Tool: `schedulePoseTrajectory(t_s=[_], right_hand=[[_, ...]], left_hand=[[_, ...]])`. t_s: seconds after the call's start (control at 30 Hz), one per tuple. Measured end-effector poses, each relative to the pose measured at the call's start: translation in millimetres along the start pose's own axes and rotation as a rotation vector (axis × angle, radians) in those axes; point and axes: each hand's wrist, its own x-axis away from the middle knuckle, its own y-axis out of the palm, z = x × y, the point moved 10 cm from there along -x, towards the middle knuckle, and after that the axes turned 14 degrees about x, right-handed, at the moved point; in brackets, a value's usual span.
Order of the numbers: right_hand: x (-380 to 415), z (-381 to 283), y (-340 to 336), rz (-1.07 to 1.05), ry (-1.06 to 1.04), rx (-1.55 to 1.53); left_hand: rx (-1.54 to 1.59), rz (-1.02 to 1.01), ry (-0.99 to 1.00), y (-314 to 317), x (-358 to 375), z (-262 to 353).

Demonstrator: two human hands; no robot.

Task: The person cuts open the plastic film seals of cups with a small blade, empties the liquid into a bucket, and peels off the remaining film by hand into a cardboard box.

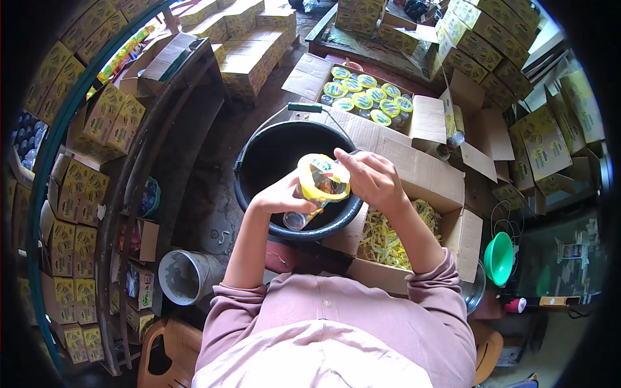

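A clear plastic cup or jar (295, 221) with a yellow-edged printed top (312, 191) is tilted over the black bucket (265, 145). My left hand (281, 196) is closed around its side, thumb toward me. Close by the right edge of the top is my right hand (375, 180), its thumb stretched out and its other fingers loosely bent. Whether those fingers touch the cup is hard to tell. Under my right forearm stands an open carton (446, 242) holding a heap of yellow printed strips (391, 236).
Beyond the bucket, an open carton (310, 81) holds several yellow-topped cups (362, 100). A grey bucket (184, 277) stands at left, near shelves of yellow boxes (74, 246). On the right are a green bowl (498, 258) and stacked cartons (543, 145). An orange chair (168, 352) is behind me.
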Motion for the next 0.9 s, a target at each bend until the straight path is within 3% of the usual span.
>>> schedulePoseTrajectory(t_s=[0.1,0.2,0.23,0.33,0.43,0.67,0.77,0.9], right_hand=[[-5,4,-3,0.018,0.003,0.015],[3,10,4,-0.028,0.007,0.069],[4,9,5,-0.043,0.006,0.062],[3,4,8,-0.070,0.000,0.043],[3,2,8,-0.071,-0.014,0.032],[5,-4,5,-0.053,-0.054,0.067],[4,-3,2,-0.060,-0.062,0.036],[5,-4,-1,-0.047,-0.092,0.030]], left_hand=[[-0.090,0.134,0.322,2,4,34],[-0.523,0.246,0.448,9,11,51],[-0.497,0.297,0.508,11,13,50],[-0.828,0.569,0.570,17,20,49],[-0.795,0.637,0.569,11,18,44],[-0.728,0.474,0.478,8,11,38],[-0.704,0.315,0.457,21,8,37],[-0.346,0.163,0.308,24,1,19]])
